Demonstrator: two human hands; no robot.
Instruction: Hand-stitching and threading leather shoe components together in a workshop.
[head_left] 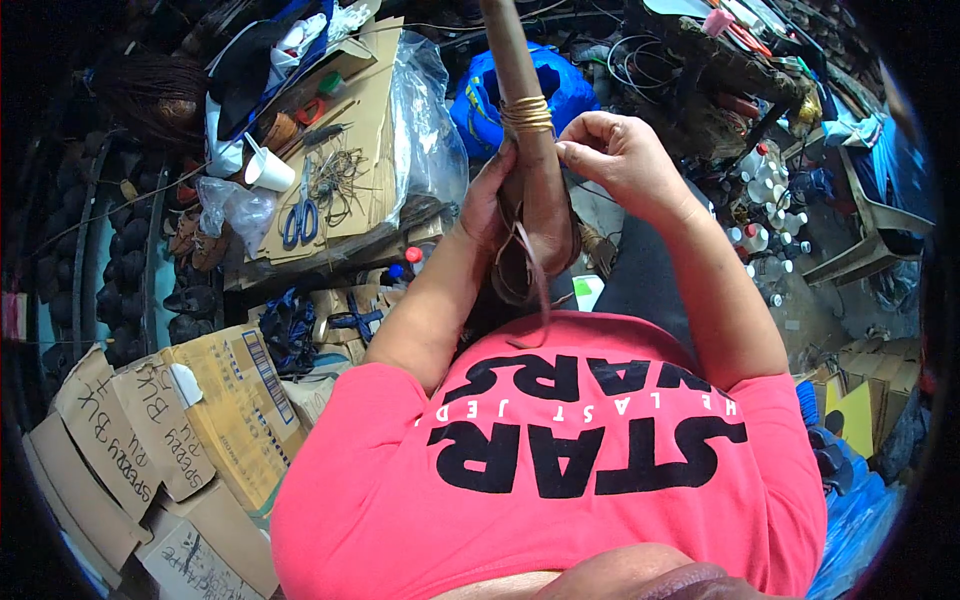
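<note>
A long brown, smooth shaft rises in front of my chest and widens into a rounded lower end. Several turns of tan cord circle it at mid-length. My left hand is closed around the left side of the wide part, its thumb up near the cord. At the right side, level with the cord, my right hand has thumb and index finger pinched together; whatever lies between them is too small to make out. A thin brown leather strip hangs from the lower end over my shirt.
Blue-handled scissors, a white cup and dark fibre scraps lie on cardboard at the left. Beyond the shaft is a blue plastic bag. Bottles and a chair stand right; cardboard boxes lie lower left.
</note>
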